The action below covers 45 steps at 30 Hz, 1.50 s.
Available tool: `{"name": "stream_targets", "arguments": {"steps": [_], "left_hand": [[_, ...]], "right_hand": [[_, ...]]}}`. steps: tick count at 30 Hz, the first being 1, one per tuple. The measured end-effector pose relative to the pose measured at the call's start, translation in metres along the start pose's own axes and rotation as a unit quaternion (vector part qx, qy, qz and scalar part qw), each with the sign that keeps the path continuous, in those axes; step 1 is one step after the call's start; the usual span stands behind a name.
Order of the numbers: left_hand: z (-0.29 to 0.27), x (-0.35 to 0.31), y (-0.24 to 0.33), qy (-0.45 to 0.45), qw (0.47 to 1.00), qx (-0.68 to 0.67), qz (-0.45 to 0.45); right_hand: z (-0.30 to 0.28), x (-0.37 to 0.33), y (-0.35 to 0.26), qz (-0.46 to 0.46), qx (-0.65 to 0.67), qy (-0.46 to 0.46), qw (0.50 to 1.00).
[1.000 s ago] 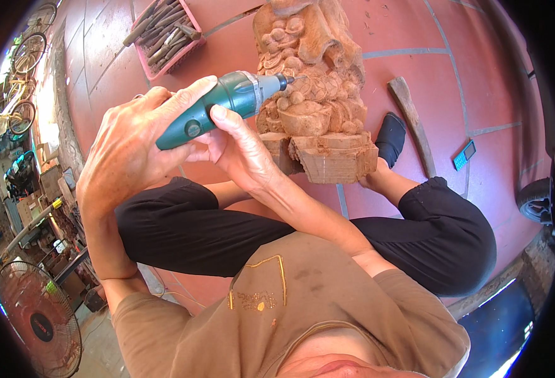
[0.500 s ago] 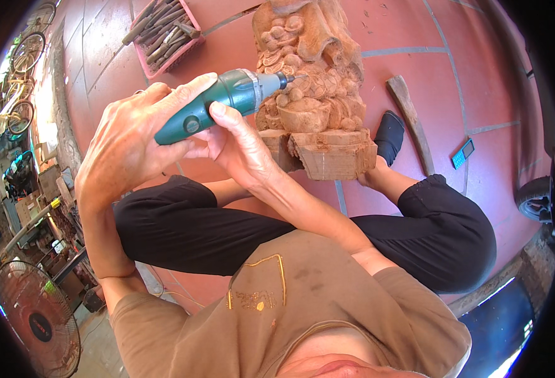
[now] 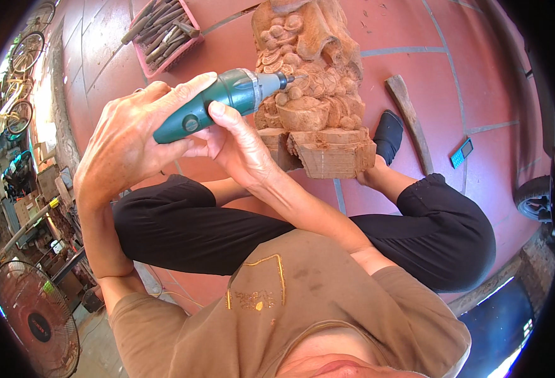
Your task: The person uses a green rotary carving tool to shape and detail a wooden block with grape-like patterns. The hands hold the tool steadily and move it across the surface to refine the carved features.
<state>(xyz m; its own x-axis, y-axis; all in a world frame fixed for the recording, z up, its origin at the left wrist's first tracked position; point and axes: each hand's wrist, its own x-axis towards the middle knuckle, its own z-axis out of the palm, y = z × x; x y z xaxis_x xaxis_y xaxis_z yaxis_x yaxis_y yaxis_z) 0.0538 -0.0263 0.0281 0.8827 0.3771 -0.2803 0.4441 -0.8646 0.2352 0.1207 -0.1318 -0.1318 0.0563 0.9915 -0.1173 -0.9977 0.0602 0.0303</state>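
A green rotary tool (image 3: pixel 228 92) with a grey nose and a thin metal bit is held up in both hands. My left hand (image 3: pixel 125 135) wraps its rear, index finger stretched along the top. My right hand (image 3: pixel 244 142) grips from the near side, thumb pressed on the body by a round cap; its other fingers are mostly hidden behind the tool. In the picture the bit lies over a brown wood carving (image 3: pixel 315 85) of coins, round beads and a bowl shape on a rough block base. Whether the bit touches the wood, I cannot tell.
A pink basket (image 3: pixel 175 58) of wooden-handled tools sits at far left. Right of the carving, a wooden stick (image 3: pixel 409 120) and a blue keypad phone (image 3: pixel 462 153) lie on the red tiles. My legs flank the carving's base. A fan (image 3: pixel 38 324) stands at near left.
Almost nothing differs. Both hands keep the same hold on the rotary tool, and the whole picture has shifted very slightly.
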Motion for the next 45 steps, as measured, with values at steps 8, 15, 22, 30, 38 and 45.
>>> {"name": "stream_targets", "arguments": {"steps": [8, 15, 22, 30, 38, 45], "left_hand": [[0.0009, -0.0007, -0.0007, 0.005, 1.000, 0.010, 0.006], [0.0018, -0.0010, -0.0026, 0.005, 1.000, 0.014, 0.010], [0.0014, -0.0012, -0.0034, 0.002, 1.000, 0.001, 0.012], [-0.0023, 0.0000, 0.0018, 0.004, 1.000, 0.008, 0.006], [-0.0005, -0.0013, -0.0026, -0.005, 1.000, -0.007, 0.012], [-0.0039, -0.0008, 0.0023, -0.005, 1.000, 0.009, -0.005]], "right_hand": [[-0.0041, 0.0012, 0.0022, 0.001, 0.001, -0.002, 1.000], [-0.0033, 0.0006, 0.0010, 0.000, -0.001, -0.016, 1.000], [-0.0029, 0.0001, 0.0012, 0.002, 0.001, -0.018, 1.000], [-0.0069, 0.0002, 0.0028, 0.010, 0.004, -0.020, 1.000], [-0.0040, -0.0008, 0.0001, 0.015, -0.004, -0.036, 0.999], [0.0017, -0.0021, -0.0030, 0.023, 0.022, -0.028, 0.999]]}}
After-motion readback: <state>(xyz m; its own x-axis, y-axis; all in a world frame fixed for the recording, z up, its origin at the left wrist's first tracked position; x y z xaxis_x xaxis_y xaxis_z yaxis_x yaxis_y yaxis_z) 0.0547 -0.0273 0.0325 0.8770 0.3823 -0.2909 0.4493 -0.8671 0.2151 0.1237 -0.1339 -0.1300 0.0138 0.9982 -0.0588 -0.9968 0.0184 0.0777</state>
